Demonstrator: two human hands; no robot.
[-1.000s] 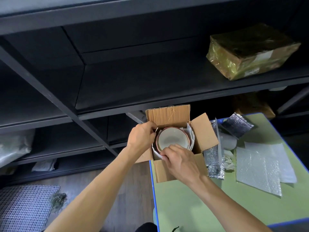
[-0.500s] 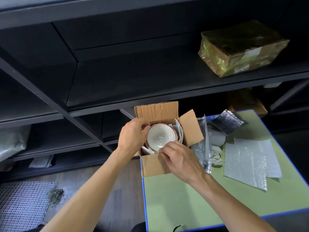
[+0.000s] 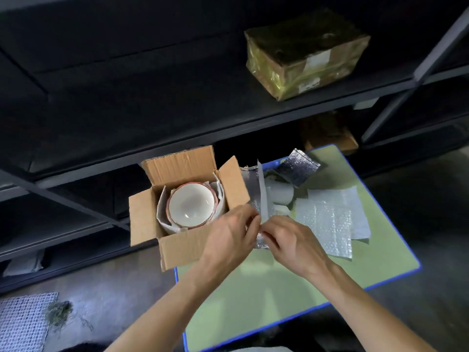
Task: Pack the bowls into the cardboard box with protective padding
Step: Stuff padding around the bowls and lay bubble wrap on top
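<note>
An open cardboard box [image 3: 177, 246] sits at the left corner of the green table [image 3: 266, 288]. Inside it stands a white bowl with a red rim [image 3: 190, 205], ringed by white padding paper [image 3: 162, 212]. My left hand [image 3: 228, 240] and my right hand [image 3: 291, 242] meet just right of the box. Both pinch the near end of a silver foil bubble sheet [image 3: 256, 196] that lies against the box's right flap. The sheet's lower end is hidden by my fingers.
Clear bubble wrap sheets [image 3: 327, 222] and another silver piece [image 3: 297, 168] lie on the table's right part. Dark metal shelving [image 3: 177, 128] rises behind, with a tape-wrapped parcel [image 3: 304, 54] on it. A mesh mat [image 3: 22, 323] lies on the floor at lower left.
Both hands left the bowl and box interior and moved right to the silver foil sheet, which they now grip. The bowl stays in the box.
</note>
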